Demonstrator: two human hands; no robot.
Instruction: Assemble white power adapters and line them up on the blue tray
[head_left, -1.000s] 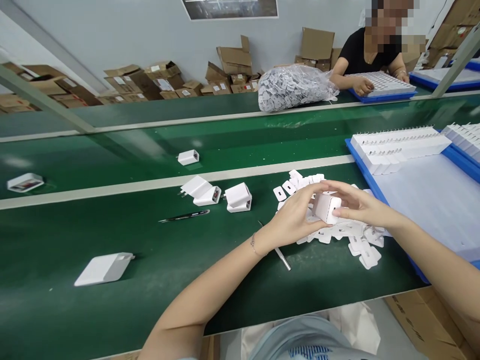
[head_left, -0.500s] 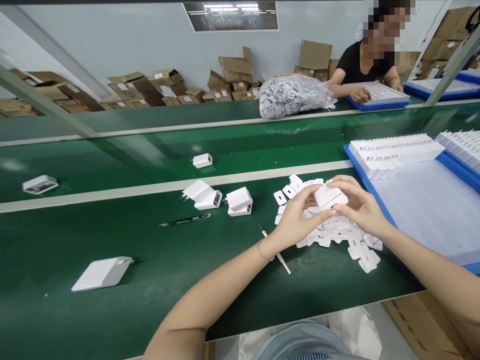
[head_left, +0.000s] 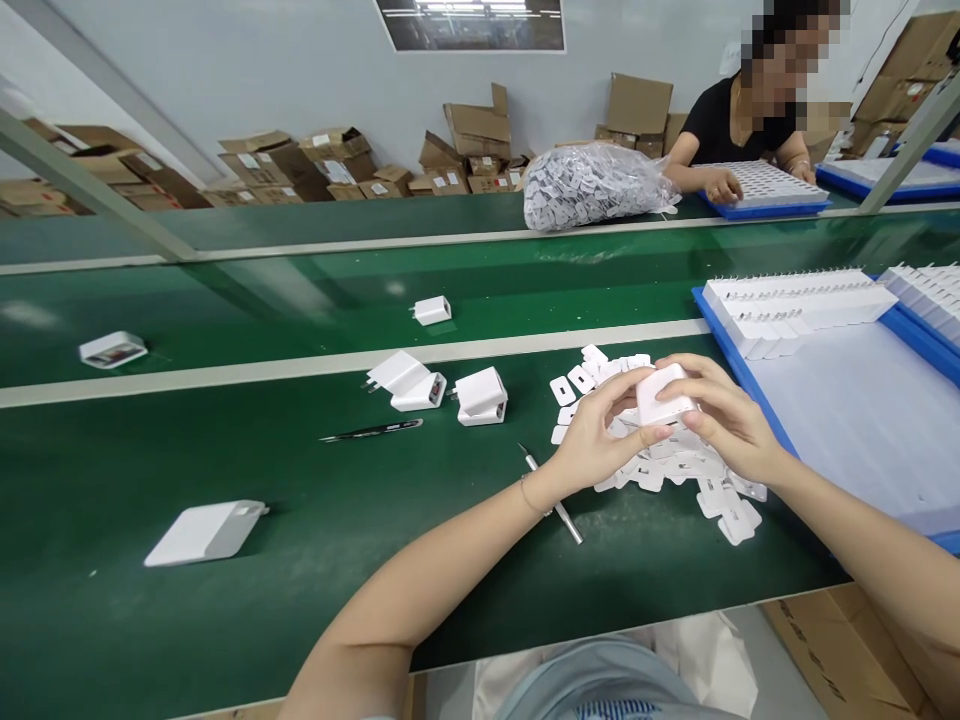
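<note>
Both hands hold one white charger housing above a pile of small white cover plates. My left hand grips its left side, thumb along the lower edge. On the other side my right hand has its fingers over the top and its thumb below. Left of the pile, a slim silver hobby knife lies partly under my left wrist. Black tweezers rest farther left, near two pairs of white plug chargers, one pair beside the other.
A blue tray with rows of white chargers stands at right. Another charger lies front left. Two more, one left and one central, sit on the green belt. Across it, a co-worker handles a tray beside a plastic bag.
The charger housing has been turned in my hands, and my right fingers have moved over its top. The two chargers on the belt have shifted right.
</note>
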